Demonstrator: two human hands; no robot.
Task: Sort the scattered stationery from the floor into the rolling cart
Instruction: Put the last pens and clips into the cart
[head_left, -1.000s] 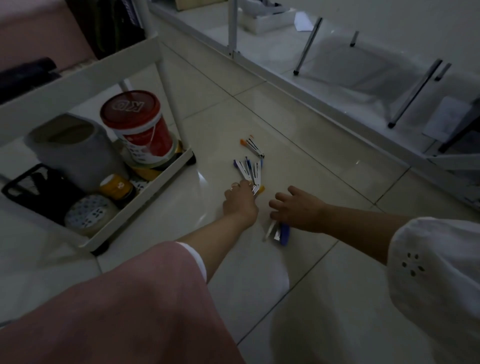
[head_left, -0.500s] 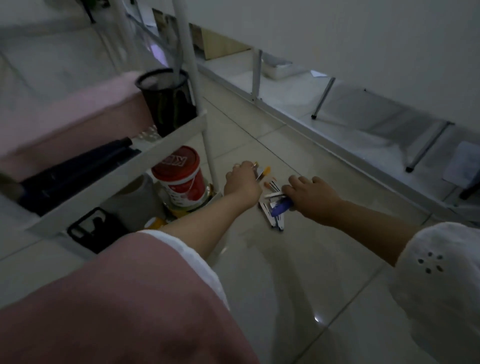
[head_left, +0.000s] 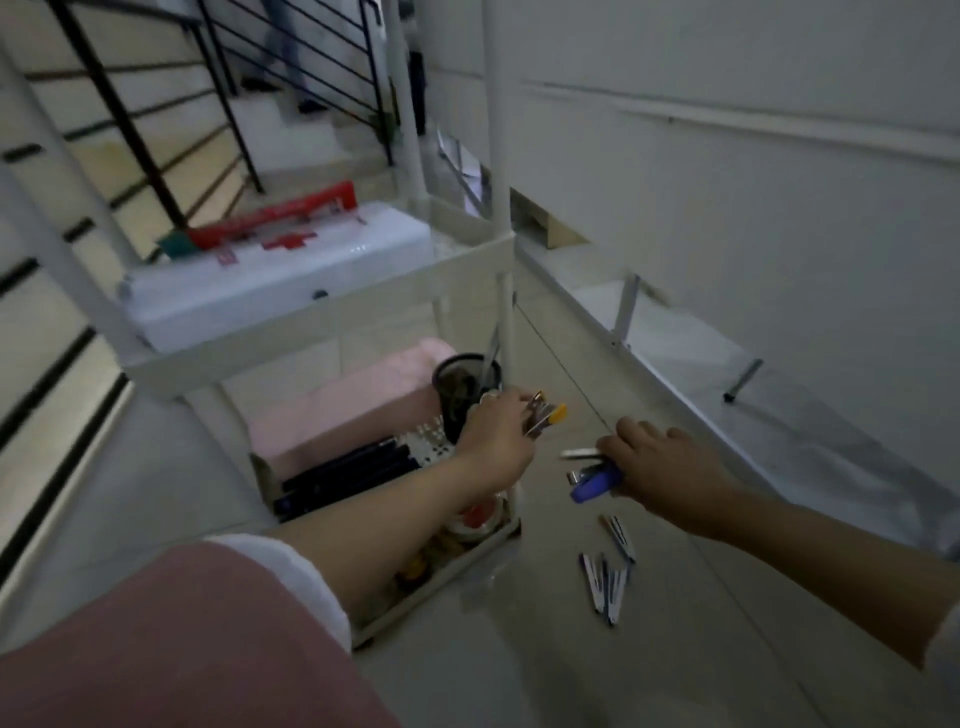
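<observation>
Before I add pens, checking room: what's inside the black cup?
One thin grey stick leans inside the black cup; its bottom is dark, and the left hand covers its lower side.

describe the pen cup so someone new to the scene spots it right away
Find the white rolling cart. On its middle shelf, by the corner post, stands the pen cup. It is the only dark, round, open-topped thing there, beside a pink box.

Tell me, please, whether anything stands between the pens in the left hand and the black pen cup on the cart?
Only the cart's white corner post, which rises right beside the black pen cup; the pens in the left hand poke out on its other side. Otherwise nothing visible.
</observation>
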